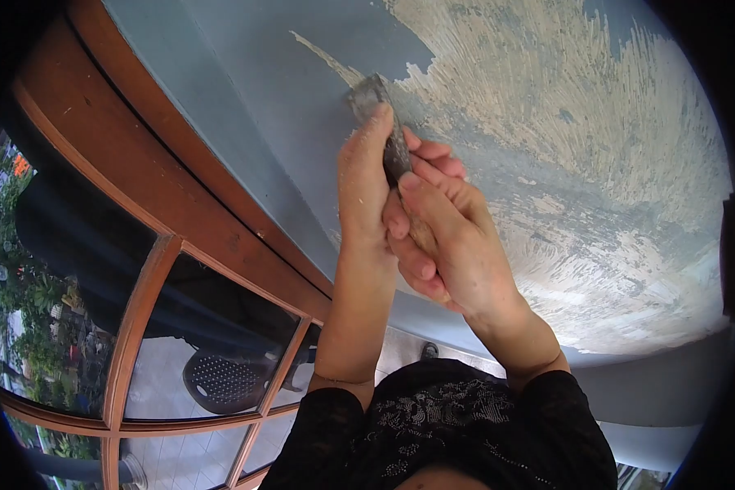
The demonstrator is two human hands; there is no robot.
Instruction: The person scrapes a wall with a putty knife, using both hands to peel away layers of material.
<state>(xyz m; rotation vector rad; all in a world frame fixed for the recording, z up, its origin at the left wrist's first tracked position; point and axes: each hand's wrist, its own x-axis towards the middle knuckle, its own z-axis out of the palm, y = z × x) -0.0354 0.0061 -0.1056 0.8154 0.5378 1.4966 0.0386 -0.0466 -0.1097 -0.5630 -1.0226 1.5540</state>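
Both my hands are on one scraper (pixel 396 151), a flat metal blade with a worn handle. Its blade end rests against the blue-grey wall (pixel 302 106), at the lower end of a thin scraped streak. My left hand (pixel 367 175) has its thumb pressed along the blade, and its fingers curl round the lower part. My right hand (pixel 457 237) wraps the handle, its thumb lying along it. To the right of the blade the wall surface is scraped to a rough pale layer (pixel 539 82).
A brown wooden frame (pixel 139 155) with glass panes runs down the left side. Behind the glass are a dark perforated chair back (pixel 224 382) and greenery (pixel 37 318). A dark shoe (pixel 429 350) shows on the tiled floor below.
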